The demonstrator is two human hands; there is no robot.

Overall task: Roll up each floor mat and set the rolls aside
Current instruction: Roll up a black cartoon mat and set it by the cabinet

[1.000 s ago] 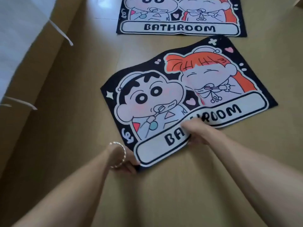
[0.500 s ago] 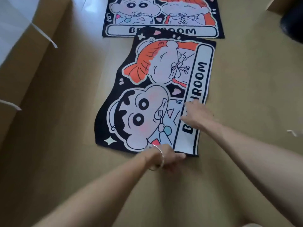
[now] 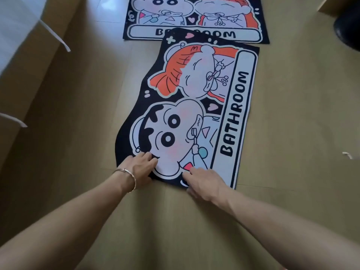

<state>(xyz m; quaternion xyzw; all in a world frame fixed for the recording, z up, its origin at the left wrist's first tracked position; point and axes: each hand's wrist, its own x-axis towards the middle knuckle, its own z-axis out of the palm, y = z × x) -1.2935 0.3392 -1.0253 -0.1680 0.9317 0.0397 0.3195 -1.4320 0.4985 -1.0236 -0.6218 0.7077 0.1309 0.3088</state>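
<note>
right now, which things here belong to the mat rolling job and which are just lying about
Job: near mat, far mat, left hand and right hand on the near mat's edge.
Lying about: white strips, dark round thing, small white scrap.

The near cartoon bathroom mat (image 3: 194, 106), black-bordered and unrolled, lies flat and lengthwise on the floor (image 3: 292, 133) with "BATHROOM" running up its right side, its far end overlapping the near edge of a matching mat (image 3: 243, 34) lying crosswise.

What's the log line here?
near mat: flat, unrolled, overlapping far mat | left hand: touching near edge | right hand: touching near edge
</note>
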